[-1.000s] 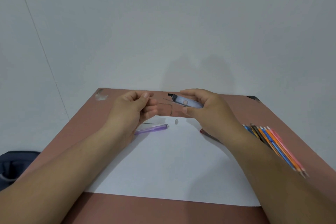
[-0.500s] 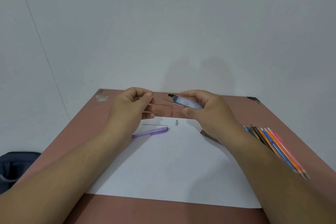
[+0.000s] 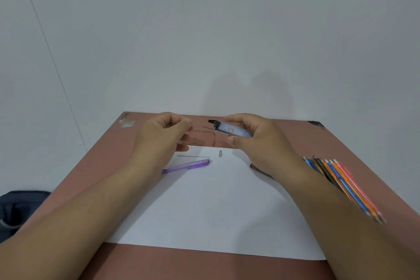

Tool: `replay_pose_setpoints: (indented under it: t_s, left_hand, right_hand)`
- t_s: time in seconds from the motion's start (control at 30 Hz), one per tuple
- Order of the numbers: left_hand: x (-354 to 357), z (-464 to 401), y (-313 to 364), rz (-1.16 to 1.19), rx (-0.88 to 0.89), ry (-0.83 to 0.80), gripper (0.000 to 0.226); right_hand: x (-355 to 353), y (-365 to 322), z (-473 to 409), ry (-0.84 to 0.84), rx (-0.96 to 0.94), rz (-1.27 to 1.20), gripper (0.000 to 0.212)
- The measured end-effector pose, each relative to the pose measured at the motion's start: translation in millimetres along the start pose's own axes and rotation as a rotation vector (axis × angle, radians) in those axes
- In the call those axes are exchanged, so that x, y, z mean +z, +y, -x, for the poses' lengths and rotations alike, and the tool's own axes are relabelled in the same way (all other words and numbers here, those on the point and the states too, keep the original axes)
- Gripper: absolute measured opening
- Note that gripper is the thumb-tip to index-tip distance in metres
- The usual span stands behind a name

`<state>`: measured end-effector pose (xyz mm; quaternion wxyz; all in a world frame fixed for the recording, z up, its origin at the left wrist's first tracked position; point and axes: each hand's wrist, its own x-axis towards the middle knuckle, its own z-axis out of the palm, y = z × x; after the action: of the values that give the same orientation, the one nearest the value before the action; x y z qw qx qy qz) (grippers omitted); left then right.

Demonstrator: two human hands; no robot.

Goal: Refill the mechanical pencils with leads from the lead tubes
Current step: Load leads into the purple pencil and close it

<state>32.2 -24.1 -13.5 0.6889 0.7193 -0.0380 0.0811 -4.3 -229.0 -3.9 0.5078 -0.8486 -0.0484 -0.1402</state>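
My right hand (image 3: 256,143) grips a bluish translucent lead tube (image 3: 234,130) above the table's far side, its black open end pointing left. My left hand (image 3: 163,134) is level with it, a short gap away, thumb and forefinger pinched on what looks like a thin lead, barely visible. On the white paper (image 3: 204,211) lies a purple mechanical pencil (image 3: 188,166), with one loose lead (image 3: 193,156) just beyond it and a small grey cap (image 3: 220,153) to its right. A red pencil end (image 3: 251,165) peeks out under my right wrist.
A fan of several mechanical pencils in blue, orange and pink (image 3: 341,182) lies on the brown table (image 3: 227,263) beside my right forearm. A dark pen mark (image 3: 213,137) is on the table between my hands. A dark bag (image 3: 18,207) sits on the floor, left.
My left hand has drawn a little to the left, away from the tube's open end. My right hand keeps the tube almost still.
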Motion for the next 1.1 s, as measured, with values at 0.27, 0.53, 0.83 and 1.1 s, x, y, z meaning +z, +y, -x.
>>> replay_pose_setpoints:
  t_s: [0.27, 0.53, 0.83, 1.1]
  left_hand:
    - [-1.2, -0.1, 2.3, 0.027, -0.01, -0.012, 0.015]
    - [-2.4, -0.6, 4.2, 0.076, -0.045, -0.029, 0.013]
    - [-4.4, -3.7, 3.5, 0.05, -0.025, 0.024, 0.015]
    - [-6.3, -4.1, 6.8, 0.047, -0.014, 0.085, 0.017]
  right_hand:
    - [0.0, 1.1, -1.2, 0.002, -0.003, 0.019, 0.037]
    - [0.5, 0.1, -0.9, 0.002, 0.003, 0.005, 0.038]
    - [-0.8, -1.3, 0.6, -0.003, 0.016, -0.012, 0.037]
    - [-1.5, -2.1, 0.4, -0.004, -0.006, -0.009, 0.039]
